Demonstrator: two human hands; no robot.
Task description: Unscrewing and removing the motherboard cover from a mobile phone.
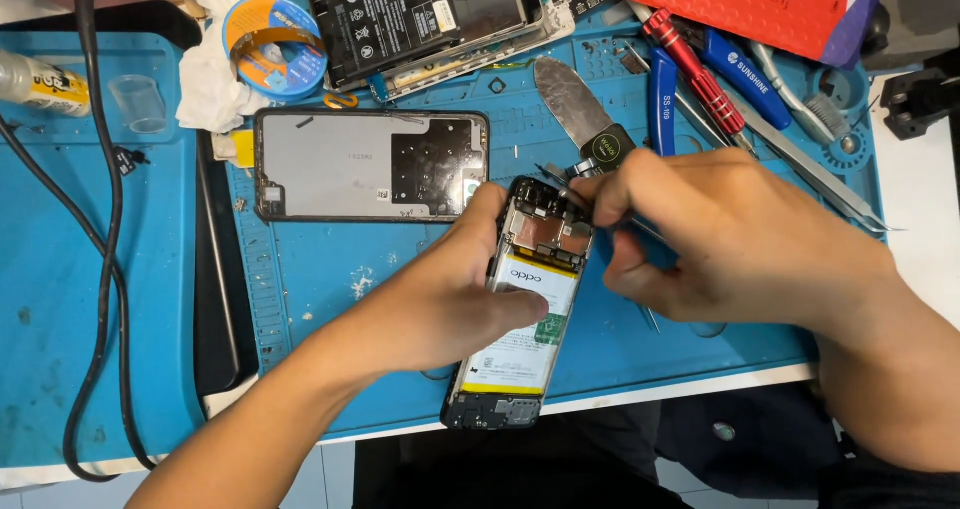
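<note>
An opened phone [520, 319] with its back cover off lies tilted on the blue work mat [330, 269], showing a white battery and the circuit board at its top end. My left hand [450, 289] grips the phone's left side, thumb across the battery. My right hand [720, 239] pinches thin metal tweezers [560, 177], their tips at the phone's top corner over the board.
A detached phone panel [370, 164] lies behind the phone, and another opened phone [430, 19] sits further back. A roll of tape [275, 44], a metal pry blade [575, 104], a red screwdriver [695, 69], blue-handled tools and a black cable [105, 269] surround the mat.
</note>
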